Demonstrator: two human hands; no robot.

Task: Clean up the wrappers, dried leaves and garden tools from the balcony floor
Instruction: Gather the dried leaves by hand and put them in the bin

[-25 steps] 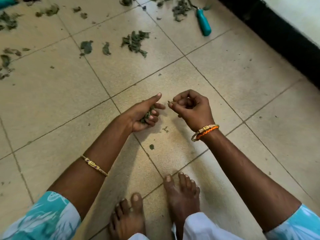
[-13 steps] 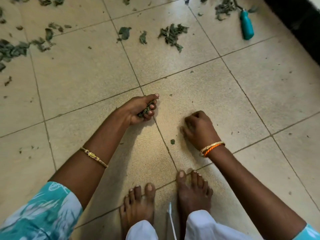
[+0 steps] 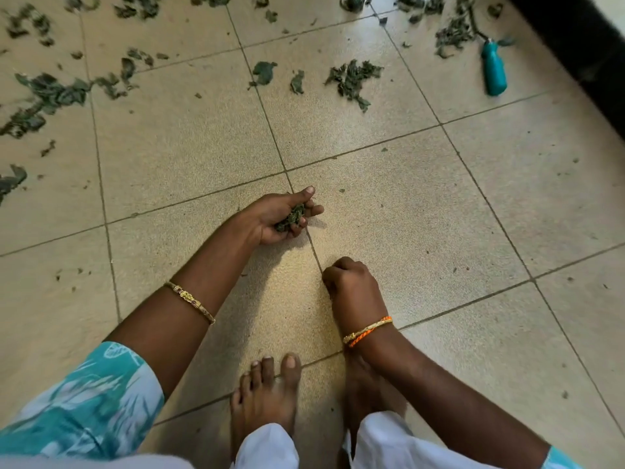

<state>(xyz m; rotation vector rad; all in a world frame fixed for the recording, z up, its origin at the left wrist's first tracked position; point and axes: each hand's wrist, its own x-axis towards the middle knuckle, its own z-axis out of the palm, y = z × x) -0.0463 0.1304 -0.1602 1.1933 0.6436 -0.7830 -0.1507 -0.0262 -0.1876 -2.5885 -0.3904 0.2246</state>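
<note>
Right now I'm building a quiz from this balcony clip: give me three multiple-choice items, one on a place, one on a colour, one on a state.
1. Where does the garden tool lie?
A. upper right, near the dark wall
B. between the feet
C. in the left hand

2. What colour is its handle?
A. red
B. teal
C. yellow

3. What is the left hand doing?
A. lying flat and empty
B. holding dried leaves
C. gripping the tool

Answers: 1 A, it lies by the dark wall; 2 B, the handle is teal; 3 B, leaves show between its curled fingers.
</note>
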